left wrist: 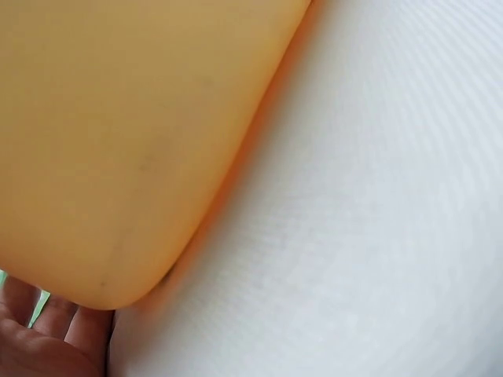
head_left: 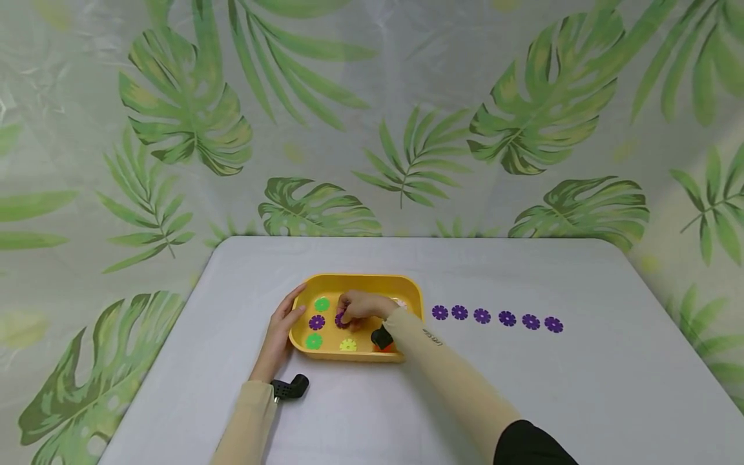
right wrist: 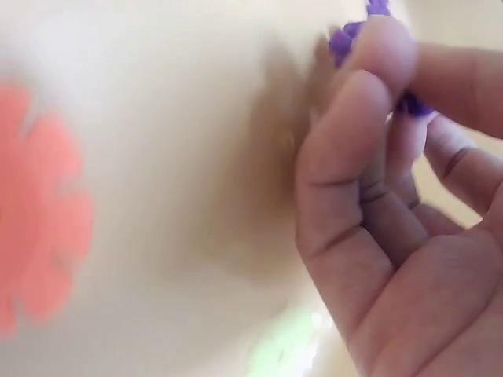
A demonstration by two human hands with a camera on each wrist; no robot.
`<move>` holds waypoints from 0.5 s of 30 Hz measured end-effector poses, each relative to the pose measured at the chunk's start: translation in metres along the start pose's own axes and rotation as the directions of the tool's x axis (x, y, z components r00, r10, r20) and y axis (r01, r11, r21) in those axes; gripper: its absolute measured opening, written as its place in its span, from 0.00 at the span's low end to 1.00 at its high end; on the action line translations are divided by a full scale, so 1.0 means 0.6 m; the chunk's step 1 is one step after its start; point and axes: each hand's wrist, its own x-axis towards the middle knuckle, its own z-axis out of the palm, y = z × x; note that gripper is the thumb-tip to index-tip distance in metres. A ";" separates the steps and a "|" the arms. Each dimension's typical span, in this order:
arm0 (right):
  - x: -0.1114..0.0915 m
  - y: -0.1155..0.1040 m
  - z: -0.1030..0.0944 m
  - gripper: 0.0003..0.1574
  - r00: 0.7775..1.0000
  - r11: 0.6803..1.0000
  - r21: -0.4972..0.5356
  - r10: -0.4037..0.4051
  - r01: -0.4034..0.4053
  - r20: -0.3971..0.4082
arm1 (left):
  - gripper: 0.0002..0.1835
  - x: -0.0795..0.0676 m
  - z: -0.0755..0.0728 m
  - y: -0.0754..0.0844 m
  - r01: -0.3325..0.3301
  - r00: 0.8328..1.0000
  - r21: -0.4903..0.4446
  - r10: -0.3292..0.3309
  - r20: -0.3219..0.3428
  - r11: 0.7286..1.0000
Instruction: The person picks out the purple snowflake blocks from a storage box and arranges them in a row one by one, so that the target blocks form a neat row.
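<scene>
A yellow tray lies on the table. My left hand grips it by its left side, with the thumb at the rim; the left wrist view shows fingers beside the tray's corner. Over the tray's middle, my right hand pinches a purple notched flower-shaped disc between thumb and fingertips. Its purple edge shows between those fingers in the right wrist view. Another purple disc lies just left of the pinched one, between two green discs. A yellow disc lies near the front wall.
Right of the tray, several purple discs form a row on the white table. Below my right wrist is an orange-red disc, and a pale one lies by the tray's right end. A leaf-patterned curtain stands behind.
</scene>
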 end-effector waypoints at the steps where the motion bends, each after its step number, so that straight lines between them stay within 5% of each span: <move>1: -0.004 0.003 -0.006 0.05 1.000 1.000 0.006 -0.012 0.012 -0.002 | 0.25 0.000 0.001 0.000 0.000 1.000 0.005 0.000 -0.001 1.000; 15: -0.141 0.038 -0.126 0.13 0.984 0.981 0.077 -0.177 0.177 -0.012 | 0.24 -0.002 -0.001 -0.002 0.003 1.000 0.009 -0.003 -0.002 1.000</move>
